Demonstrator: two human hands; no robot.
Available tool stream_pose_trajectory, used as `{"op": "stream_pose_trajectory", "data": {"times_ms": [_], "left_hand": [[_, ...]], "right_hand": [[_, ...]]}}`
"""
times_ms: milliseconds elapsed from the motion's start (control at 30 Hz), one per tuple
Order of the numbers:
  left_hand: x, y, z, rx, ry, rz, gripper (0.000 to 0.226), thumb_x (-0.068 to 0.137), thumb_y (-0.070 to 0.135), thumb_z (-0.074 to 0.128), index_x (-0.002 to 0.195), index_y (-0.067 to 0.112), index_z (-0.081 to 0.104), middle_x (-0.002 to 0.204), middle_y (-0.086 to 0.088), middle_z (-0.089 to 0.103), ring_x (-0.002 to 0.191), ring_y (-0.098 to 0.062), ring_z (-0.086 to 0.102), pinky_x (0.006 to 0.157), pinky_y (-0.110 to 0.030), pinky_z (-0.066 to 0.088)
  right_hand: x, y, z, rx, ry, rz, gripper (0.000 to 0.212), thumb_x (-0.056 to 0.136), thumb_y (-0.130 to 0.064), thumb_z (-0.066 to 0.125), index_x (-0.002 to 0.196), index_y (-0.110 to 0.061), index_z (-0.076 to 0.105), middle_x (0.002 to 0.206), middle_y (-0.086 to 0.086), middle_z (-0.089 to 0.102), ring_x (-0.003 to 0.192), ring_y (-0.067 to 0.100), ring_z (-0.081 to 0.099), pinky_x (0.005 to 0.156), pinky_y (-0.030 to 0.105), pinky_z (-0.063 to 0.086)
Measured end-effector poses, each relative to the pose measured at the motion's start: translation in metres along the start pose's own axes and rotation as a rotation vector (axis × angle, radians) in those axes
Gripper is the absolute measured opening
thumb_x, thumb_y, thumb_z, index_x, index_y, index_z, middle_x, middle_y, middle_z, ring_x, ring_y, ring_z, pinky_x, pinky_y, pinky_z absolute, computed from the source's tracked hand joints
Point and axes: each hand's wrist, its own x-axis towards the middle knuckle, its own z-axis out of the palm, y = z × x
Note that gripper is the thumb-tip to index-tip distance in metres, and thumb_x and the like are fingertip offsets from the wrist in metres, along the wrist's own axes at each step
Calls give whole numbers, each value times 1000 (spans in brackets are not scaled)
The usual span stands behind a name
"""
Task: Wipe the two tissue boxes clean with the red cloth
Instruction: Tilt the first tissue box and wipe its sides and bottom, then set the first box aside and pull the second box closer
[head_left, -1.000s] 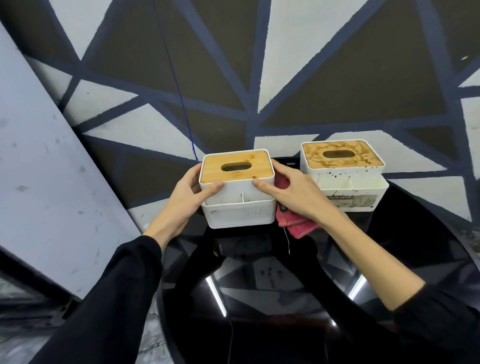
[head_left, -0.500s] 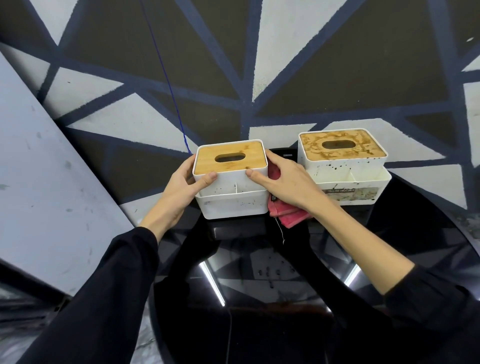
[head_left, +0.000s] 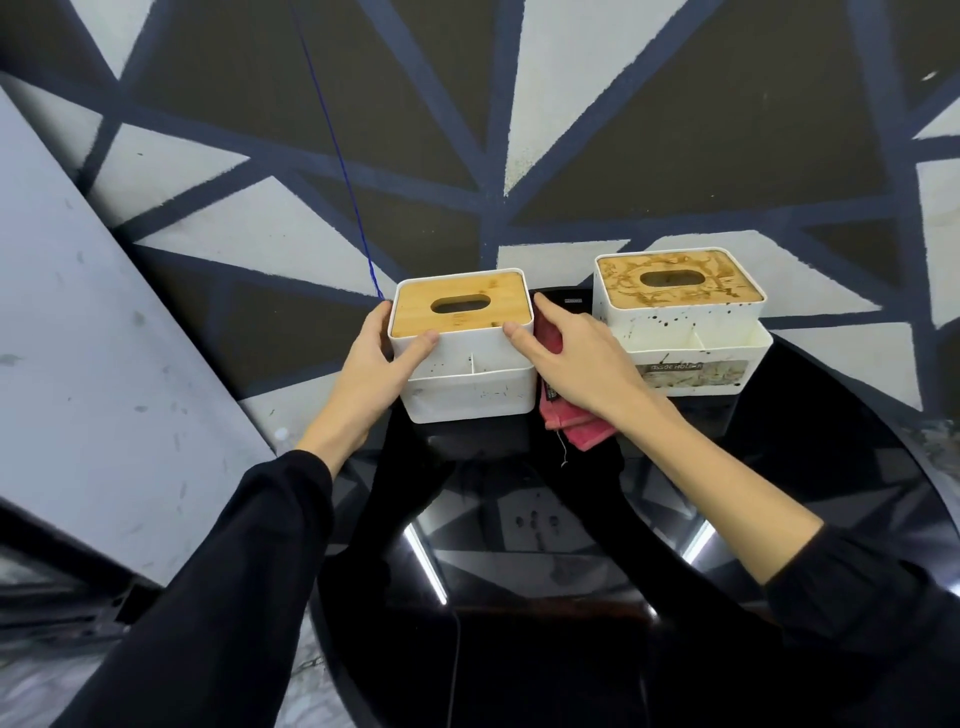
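Note:
Two white tissue boxes with wooden lids stand at the far edge of a glossy black round table (head_left: 519, 571). The left tissue box (head_left: 467, 384) has a plain lid and a few dark specks on its front. My left hand (head_left: 371, 371) grips its left side, thumb on the front. My right hand (head_left: 582, 364) holds its right side and presses the red cloth (head_left: 571, 423) against that side; the cloth hangs out under my palm. The right tissue box (head_left: 691, 338) has a stained lid and dark splatters on its white walls; no hand touches it.
A wall painted with dark and white triangles rises right behind the boxes. A grey slanted panel (head_left: 93, 322) stands at the left. A thin blue cord (head_left: 337, 156) hangs down to the left box's back corner. A small black item (head_left: 566, 304) lies between the boxes.
Both hands stay on the left box and the cloth stays under my right palm. The view has shifted slightly; the box's place on the table looks unchanged.

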Motion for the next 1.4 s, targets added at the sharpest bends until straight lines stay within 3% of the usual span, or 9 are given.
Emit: {"op": "stream_pose_trajectory", "data": {"times_ms": [100,200,300,500,767,900,1000,1100,1400], "left_hand": [[-12,-1,7,133,128,12,77,98,47,72,161,24,33,152,8,41,138,-10,44,115,-31,43],[-32,-1,21,253,257,102,75,96,47,73,158,27,35,151,3,33,137,-9,25,117,-39,34],[-55,7,39,304,314,244,65,96,44,72,151,26,42,147,4,35,138,-11,25,117,-41,37],[-85,38,80,244,146,380,45,99,33,70,141,28,53,139,15,47,135,-6,39,110,-17,32],[-82,73,145,210,-75,318,63,101,40,70,154,21,42,149,11,42,137,-3,43,113,-21,38],[-68,78,170,290,-129,327,77,99,42,72,160,20,32,156,7,34,140,0,35,114,-23,33],[-54,80,182,294,-143,281,86,95,44,76,161,20,27,156,3,32,143,-6,34,113,-24,31],[-43,79,189,267,-159,219,97,90,45,80,163,19,22,160,1,30,151,-12,32,120,-29,32],[-15,60,193,280,-175,104,126,76,60,88,168,17,12,171,0,26,155,-15,31,126,-42,35]], "right_hand": [[-10,4,-3,49,43,-6,77,98,-70,47,160,-25,39,148,7,60,141,25,47,107,46,46],[-26,7,-12,91,73,-14,75,97,-69,53,158,-27,43,144,3,63,134,21,54,106,40,48],[-47,12,-25,125,94,-11,70,96,-65,59,155,-31,47,144,-4,62,134,16,54,104,31,46],[-86,24,-59,202,149,12,64,92,-62,66,148,-34,56,135,-20,64,130,3,55,106,23,43],[-110,60,-115,163,229,120,68,92,-57,70,152,-32,52,140,-6,63,109,-3,51,72,-8,35],[-112,81,-139,198,175,173,75,88,-63,70,154,-34,48,145,-7,60,120,5,54,86,16,42],[-108,99,-152,179,142,191,76,87,-63,70,154,-34,48,136,-10,63,117,9,57,79,14,44],[-99,119,-161,118,140,234,91,84,-65,72,160,-28,39,148,1,57,131,17,54,98,30,48],[-51,159,-175,-162,79,307,120,63,-91,66,161,-32,33,160,-1,47,145,28,46,110,55,47]]}}
